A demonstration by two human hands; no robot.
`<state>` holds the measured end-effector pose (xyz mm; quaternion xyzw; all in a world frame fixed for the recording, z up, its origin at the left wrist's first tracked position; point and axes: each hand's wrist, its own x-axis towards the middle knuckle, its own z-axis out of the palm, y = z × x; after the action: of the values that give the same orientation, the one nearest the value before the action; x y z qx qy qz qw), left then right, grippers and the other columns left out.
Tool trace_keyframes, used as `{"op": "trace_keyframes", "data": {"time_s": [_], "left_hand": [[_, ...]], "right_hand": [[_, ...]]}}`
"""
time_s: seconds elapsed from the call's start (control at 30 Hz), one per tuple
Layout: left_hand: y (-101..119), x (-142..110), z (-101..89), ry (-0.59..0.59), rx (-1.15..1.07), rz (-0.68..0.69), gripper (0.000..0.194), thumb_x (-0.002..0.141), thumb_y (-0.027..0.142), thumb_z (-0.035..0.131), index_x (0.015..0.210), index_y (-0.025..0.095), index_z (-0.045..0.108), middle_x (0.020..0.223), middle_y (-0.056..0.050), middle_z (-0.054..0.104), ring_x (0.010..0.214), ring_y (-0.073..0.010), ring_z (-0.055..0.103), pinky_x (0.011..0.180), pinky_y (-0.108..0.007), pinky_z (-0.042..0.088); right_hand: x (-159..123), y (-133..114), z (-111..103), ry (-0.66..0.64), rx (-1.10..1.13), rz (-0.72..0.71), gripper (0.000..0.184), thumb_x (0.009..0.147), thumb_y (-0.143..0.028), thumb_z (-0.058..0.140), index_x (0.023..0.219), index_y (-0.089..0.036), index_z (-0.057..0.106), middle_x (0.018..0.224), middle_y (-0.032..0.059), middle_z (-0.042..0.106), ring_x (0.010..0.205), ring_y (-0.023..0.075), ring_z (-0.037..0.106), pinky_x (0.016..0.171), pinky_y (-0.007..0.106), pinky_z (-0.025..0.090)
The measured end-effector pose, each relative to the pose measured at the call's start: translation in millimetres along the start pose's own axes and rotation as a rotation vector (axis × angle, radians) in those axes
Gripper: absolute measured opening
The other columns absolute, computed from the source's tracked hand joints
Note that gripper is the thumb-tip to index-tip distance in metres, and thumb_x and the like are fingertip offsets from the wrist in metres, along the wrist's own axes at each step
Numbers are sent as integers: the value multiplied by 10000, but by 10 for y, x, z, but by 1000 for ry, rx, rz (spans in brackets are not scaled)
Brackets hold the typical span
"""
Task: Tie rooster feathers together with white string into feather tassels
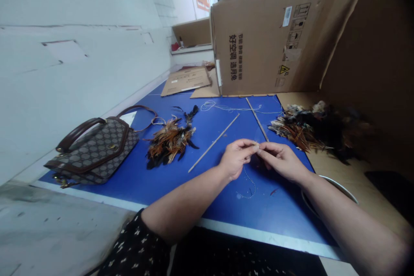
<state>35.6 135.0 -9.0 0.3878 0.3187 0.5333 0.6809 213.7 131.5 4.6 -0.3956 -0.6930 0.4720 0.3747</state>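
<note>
My left hand [239, 155] and my right hand [281, 159] meet over the blue tabletop, thumbs and forefingers pinched together at one spot. A thin, pale beaded string [254, 187] hangs from below my left hand and curls on the table. Its end between my fingertips is too small to see clearly. Beyond the hands lies a thin grey stick [255, 116], and a second thin stick [213, 143] slants to the left. A bunch of brown and black feathers [170, 140] rests farther left. A larger feather pile [310, 127] lies to the right.
A patterned handbag [97, 151] with brown handles stands at the table's left. Loose pale thread [226, 107] lies behind the sticks. A large cardboard box [261, 47] walls off the back and right. Under my right forearm sits a round white-rimmed container [339, 185]. Flat cardboard [186, 81] lies behind.
</note>
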Motion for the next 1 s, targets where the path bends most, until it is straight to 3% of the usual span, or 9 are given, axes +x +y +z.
{"op": "trace_keyframes", "data": {"time_s": [0.23,0.43,0.83,1.0], "left_hand": [[121,-10,30,-3,10,113,284,675,301,914,818,128,740,887,-36,652,558,-27,435,461,-193,212],[311,63,-27,47,-33,186,293,701,312,908,865,129,750,876,-51,667,567,-38,456,448,-186,235],[487,141,-104,132,-141,204,342,691,332,912,853,140,679,910,-47,664,591,-42,472,441,-186,240],[401,139,-106,86,-64,154,347,710,356,901,872,126,698,848,-42,649,573,-42,459,441,-192,233]], "right_hand": [[31,6,-36,15,-5,29,191,902,-299,606,761,-176,648,682,-6,603,540,97,478,513,225,370],[49,42,-68,49,45,99,161,892,-313,602,824,-176,653,655,-7,609,509,97,471,488,220,356],[80,134,-150,131,-29,157,185,863,-359,614,822,-181,643,648,-9,606,490,106,485,466,226,368],[67,96,-125,226,-102,102,376,939,-496,589,713,-195,594,592,-7,565,479,115,475,457,238,371]]}}
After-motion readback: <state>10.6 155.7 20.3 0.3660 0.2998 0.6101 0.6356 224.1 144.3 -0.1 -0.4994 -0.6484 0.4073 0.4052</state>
